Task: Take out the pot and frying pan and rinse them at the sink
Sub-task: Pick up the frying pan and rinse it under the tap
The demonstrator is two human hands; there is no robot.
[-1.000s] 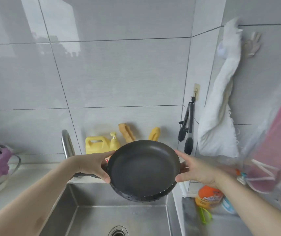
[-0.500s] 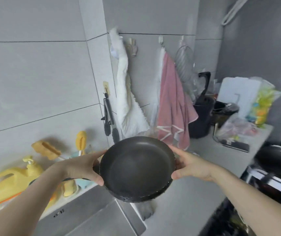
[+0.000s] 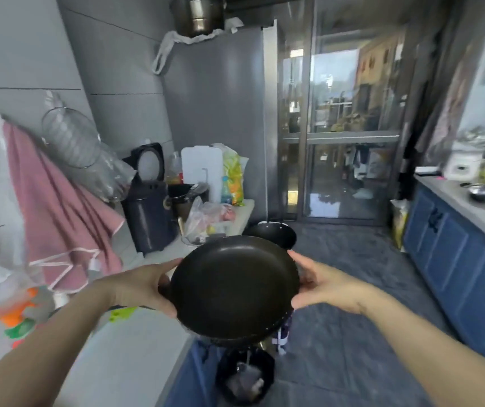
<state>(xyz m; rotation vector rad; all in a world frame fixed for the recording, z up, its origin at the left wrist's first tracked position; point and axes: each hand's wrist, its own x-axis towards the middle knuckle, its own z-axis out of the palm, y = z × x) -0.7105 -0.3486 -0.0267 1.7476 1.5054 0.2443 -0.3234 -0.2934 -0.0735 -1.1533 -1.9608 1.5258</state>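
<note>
A round black frying pan (image 3: 233, 284) is held in mid-air at chest height, its inside facing me. My left hand (image 3: 144, 284) grips its left rim with the thumb on top. On the right rim rests my right hand (image 3: 322, 284), fingers spread along the edge. The pan's handle is hidden. Behind it a second black pan (image 3: 270, 234) sits at the end of the left counter. The sink is out of view.
The left counter (image 3: 135, 348) carries a dark rice cooker (image 3: 148, 212), plastic bags and a white cutting board (image 3: 201, 171). A pink towel (image 3: 59, 212) hangs on the wall. A black bin (image 3: 245, 377) stands on the floor below the pan. Blue cabinets (image 3: 458, 259) line the right side.
My view has swung right, from the sink and tiled wall to the kitchen aisle and fridge. The pan stays between both hands, carried along with the turn.
</note>
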